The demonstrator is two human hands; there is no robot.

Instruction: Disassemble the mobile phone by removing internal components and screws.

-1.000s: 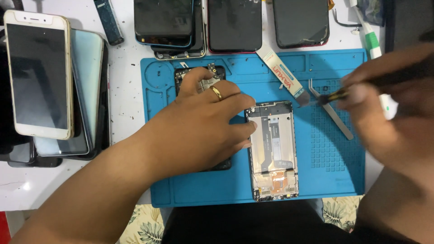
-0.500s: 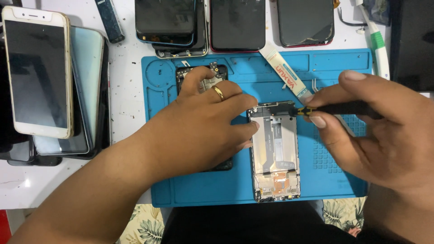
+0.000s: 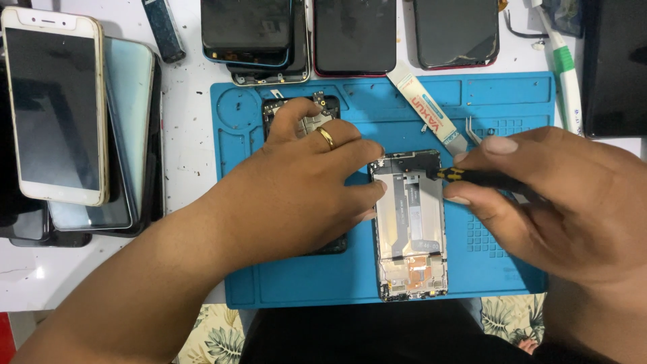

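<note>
Gripping a screwdriver point(image 3: 482, 178), the right hand point(image 3: 559, 202) puts its tip at the top right corner of the opened phone point(image 3: 409, 226) on the mat point(image 3: 512, 101). The phone's long axis runs away from the person; the left hand point(image 3: 303, 182) presses flat at its left edge, grasping nothing.

A phone repair workshop. A blue repair mat point(image 3: 512, 101) covers the white, speckled surface point(image 3: 189, 121), with an opened phone frame point(image 3: 410, 222) lying on it. Dark phones point(image 3: 356, 34) line the far edge, more phones are stacked point(image 3: 64, 108) at the left, and tweezers point(image 3: 473, 129) lie on the mat.
</note>
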